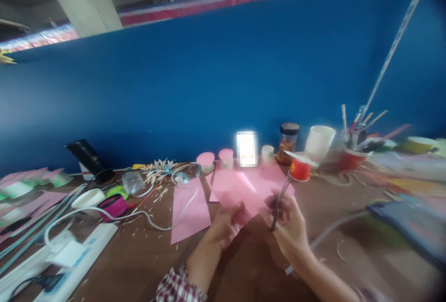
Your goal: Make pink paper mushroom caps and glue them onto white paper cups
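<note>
My left hand (pixel 223 231) is closed on a pink paper sheet (pixel 240 196), thumb on top, and holds it above the table. A pair of scissors (pixel 276 211) with dark handles is in my right hand (pixel 291 227), its narrow end pointing up and away. The right fingertips are close to the sheet's right edge; whether they touch it, I cannot tell. More pink paper (pixel 275 176) lies behind the held sheet, and a separate pink sheet (pixel 190 211) lies flat to the left of my left hand.
Small pink-topped cups (pixel 205 161) line the blue partition (pixel 209 74). A lidded jar (pixel 288 141), white cup (pixel 319 143) and red tub (pixel 300 170) stand right of them. At left are a power strip (pixel 78 265), white cable (pixel 139 213) and tape rolls (pixel 113 206); at right, a blurred blue object (pixel 400 218).
</note>
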The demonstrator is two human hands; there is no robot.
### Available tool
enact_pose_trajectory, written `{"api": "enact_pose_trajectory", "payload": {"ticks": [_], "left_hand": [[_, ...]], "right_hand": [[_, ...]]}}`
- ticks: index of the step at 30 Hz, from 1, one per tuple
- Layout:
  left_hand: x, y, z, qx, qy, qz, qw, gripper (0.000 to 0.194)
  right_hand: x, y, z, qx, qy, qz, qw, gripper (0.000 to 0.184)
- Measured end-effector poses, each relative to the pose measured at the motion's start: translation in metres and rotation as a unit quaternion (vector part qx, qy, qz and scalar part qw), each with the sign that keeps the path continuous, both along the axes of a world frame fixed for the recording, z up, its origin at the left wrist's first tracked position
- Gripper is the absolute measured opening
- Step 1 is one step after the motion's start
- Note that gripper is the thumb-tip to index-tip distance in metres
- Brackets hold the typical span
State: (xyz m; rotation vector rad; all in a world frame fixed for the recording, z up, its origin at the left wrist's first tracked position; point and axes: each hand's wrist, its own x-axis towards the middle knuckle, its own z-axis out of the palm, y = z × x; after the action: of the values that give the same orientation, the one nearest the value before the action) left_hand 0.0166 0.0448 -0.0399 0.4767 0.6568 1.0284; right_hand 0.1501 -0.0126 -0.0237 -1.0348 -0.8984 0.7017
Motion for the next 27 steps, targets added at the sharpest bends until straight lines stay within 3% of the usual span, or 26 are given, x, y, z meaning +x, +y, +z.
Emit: {"api": "enact_pose_trajectory", "payload": {"ticks": [4, 8, 13, 18, 20, 23, 27], "left_hand": [[-0.010, 0.015, -0.004, -0.043, -0.013, 0.041, 0.998, 0.025], [-0.026, 0.027, -0.002, -0.066, -0.047, 0.080, 0.993, 0.018], [-0.043, 0.031, 0.005, -0.067, -0.088, 0.098, 0.989, 0.012], [-0.050, 0.033, 0.007, -0.064, -0.107, 0.121, 0.985, 0.008], [-0.050, 0.033, 0.008, -0.058, -0.109, 0.126, 0.984, 0.008], [-0.048, 0.031, 0.008, -0.048, -0.106, 0.119, 0.986, 0.008], [-0.044, 0.028, 0.006, -0.035, -0.095, 0.091, 0.991, 0.007]], "right_hand": [[0.003, -0.006, 0.009, -0.016, -0.008, 0.106, 0.994, 0.044], [0.002, -0.015, 0.019, -0.051, 0.025, 0.258, 0.965, 0.038], [0.000, -0.023, 0.023, -0.102, 0.101, 0.411, 0.900, 0.044], [0.006, -0.028, 0.018, -0.169, 0.095, 0.540, 0.819, 0.055], [0.007, -0.031, 0.020, -0.171, 0.097, 0.541, 0.818, 0.051], [0.004, -0.034, 0.022, -0.166, 0.089, 0.509, 0.840, 0.047], [0.002, -0.029, 0.019, -0.158, 0.082, 0.528, 0.831, 0.052]]}}
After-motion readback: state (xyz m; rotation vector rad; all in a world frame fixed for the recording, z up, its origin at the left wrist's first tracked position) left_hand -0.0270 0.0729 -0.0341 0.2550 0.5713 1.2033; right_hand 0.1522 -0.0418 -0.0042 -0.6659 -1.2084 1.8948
